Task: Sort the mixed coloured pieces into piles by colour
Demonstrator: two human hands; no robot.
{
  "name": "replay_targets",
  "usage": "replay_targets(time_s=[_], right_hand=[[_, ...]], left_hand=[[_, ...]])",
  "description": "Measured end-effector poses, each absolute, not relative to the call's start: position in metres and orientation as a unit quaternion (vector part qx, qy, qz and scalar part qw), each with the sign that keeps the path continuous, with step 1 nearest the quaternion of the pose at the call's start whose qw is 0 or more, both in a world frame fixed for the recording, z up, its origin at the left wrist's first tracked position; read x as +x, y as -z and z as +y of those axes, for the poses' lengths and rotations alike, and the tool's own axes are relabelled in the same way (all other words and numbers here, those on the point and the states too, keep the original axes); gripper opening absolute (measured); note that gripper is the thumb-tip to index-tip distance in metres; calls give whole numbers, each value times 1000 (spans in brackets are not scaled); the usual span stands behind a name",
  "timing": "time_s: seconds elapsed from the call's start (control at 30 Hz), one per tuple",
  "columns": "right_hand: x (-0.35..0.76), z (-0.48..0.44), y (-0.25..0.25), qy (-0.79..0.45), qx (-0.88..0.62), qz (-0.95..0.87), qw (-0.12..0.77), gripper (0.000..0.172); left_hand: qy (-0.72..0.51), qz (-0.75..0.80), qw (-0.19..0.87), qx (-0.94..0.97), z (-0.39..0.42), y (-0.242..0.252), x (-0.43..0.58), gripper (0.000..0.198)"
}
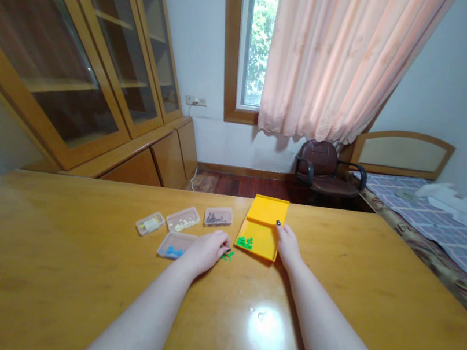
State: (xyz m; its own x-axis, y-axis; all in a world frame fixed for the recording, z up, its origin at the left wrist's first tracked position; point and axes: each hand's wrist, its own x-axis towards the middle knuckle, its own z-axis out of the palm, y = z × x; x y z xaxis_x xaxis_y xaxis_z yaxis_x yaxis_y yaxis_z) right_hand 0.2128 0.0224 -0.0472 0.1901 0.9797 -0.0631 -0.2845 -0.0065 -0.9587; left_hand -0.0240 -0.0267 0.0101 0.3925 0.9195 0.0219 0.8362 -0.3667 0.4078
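Note:
A yellow tray (269, 215) lies on the wooden table (74, 245) and holds a small heap of green pieces (245, 242) near its front left corner. My right hand (287, 243) grips the tray's right edge, thumb over the rim. My left hand (207, 250) rests curled on the table just left of the tray, fingers pinched at a few loose green pieces (228, 255). Beside that hand is a clear box with blue pieces (174, 245).
Three more clear small boxes lie to the left: one with yellow bits (149, 223), one with pale bits (183, 219), one with dark bits (218, 216). Beyond the table stand a brown chair (326, 168), a bed (429, 216) and a glass-fronted cabinet (79, 58).

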Motion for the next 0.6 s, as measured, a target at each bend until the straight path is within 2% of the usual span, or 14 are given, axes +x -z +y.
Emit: replay_targets(time_s=[0.27, 0.6], right_hand=[[213, 23, 47, -511, -488, -366, 606, 38], [214, 23, 48, -523, -475, -358, 610, 39]], left_hand=[[-43, 532, 157, 831, -29, -10, -24, 12], [-46, 531, 151, 833, -30, -8, -22, 13]])
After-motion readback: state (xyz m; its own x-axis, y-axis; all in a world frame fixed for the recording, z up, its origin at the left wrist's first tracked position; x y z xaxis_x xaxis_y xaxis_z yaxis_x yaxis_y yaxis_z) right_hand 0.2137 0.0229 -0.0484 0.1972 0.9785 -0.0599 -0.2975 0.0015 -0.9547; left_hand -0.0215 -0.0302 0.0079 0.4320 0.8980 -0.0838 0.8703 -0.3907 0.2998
